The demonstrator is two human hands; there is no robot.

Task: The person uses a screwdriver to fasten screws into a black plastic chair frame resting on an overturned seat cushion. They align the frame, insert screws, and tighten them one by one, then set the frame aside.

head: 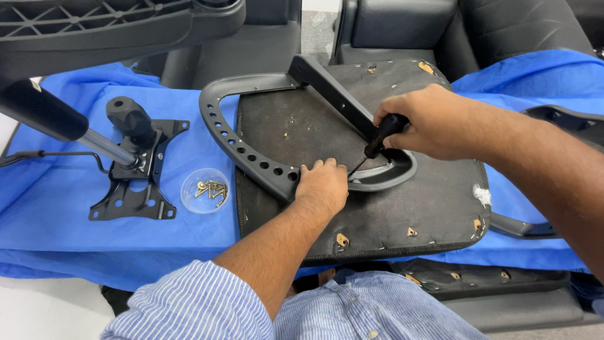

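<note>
Right hand (428,123) clamped on black screwdriver (382,135) — tip at curved perforated plastic armrest (251,151). Left hand (323,186) flat, fingers together, pressing armrest onto fabric-lined seat underside (428,201).

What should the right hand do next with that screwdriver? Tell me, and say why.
Probably turn the screwdriver in place. The right hand holds it tip-down in the armrest bracket on the seat underside, and the left hand presses the armrest steady.

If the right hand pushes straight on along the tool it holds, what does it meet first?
Probably the armrest bracket: the right hand angles the screwdriver down-left, and its tip looks to be already at the bracket on the seat underside. Depth is unclear.
</note>
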